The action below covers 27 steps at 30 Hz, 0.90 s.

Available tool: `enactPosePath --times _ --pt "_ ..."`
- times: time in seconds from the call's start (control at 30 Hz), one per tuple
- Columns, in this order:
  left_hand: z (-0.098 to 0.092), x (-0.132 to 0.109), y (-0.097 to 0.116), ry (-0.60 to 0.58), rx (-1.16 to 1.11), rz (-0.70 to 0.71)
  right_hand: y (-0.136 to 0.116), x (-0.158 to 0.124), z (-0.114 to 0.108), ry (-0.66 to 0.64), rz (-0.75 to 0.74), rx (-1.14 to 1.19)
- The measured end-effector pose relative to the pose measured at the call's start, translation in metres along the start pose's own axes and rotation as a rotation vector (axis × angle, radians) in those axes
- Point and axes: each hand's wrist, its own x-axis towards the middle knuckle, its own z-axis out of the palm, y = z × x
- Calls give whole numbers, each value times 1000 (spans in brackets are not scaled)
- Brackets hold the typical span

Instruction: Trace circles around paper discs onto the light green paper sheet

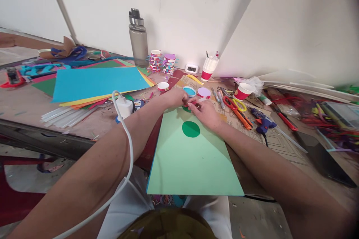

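in stacked cups (209, 68), pens (216, 54); right hand (206, 114) grips marker (203, 99); left hand (176, 98) curled, grip unclear.

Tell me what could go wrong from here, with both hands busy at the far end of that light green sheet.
The white cable runs across the left forearm, so an arm movement might tug it. The light green sheet reaches out toward the lap, so a bump there could shift or bend it. The white-rimmed blue round piece sits close beyond the left hand and may get knocked.
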Motion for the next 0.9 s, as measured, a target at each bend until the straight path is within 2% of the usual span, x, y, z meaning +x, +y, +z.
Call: enactPosePath --times 0.5,0.9 --pt "1 0 -4 -16 40 19 -2 11 11 9 -13 -197" --pt "-1 -1 0 -27 64 -21 0 13 15 -25 33 -222"
